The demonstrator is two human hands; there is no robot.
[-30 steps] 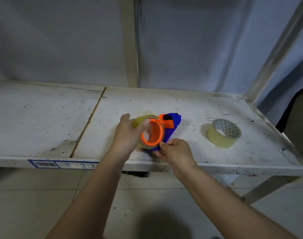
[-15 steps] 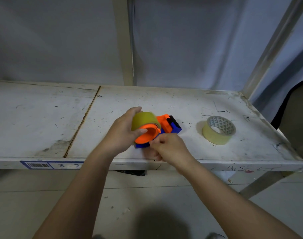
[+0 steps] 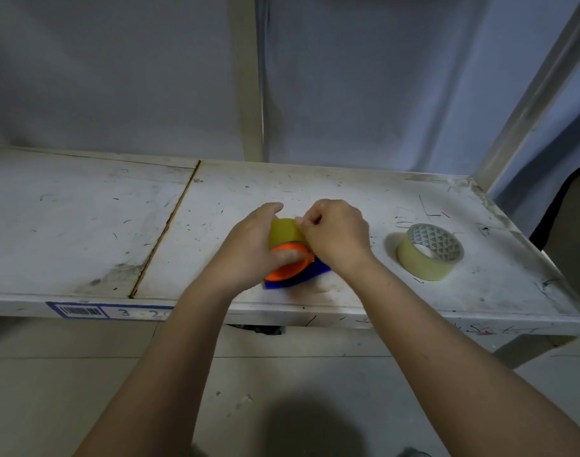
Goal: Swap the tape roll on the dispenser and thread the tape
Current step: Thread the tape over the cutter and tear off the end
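Left hand [image 3: 249, 249] grip clamps tape roll [image 3: 283, 232] on dispenser [image 3: 295, 275] — right hand [image 3: 336, 232] pinches tape end; I judge threading next, needs steady pull.

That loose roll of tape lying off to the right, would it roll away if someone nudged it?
Probably not: the loose tape roll lies flat on the shelf, so a nudge should slide it. Its open core suggests it is light. Stood on edge, it would likely roll.

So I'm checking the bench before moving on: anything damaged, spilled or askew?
Nothing spilled or broken. The shelf is scuffed and scratched, and the spare tape roll lies flat, apart from the dispenser.
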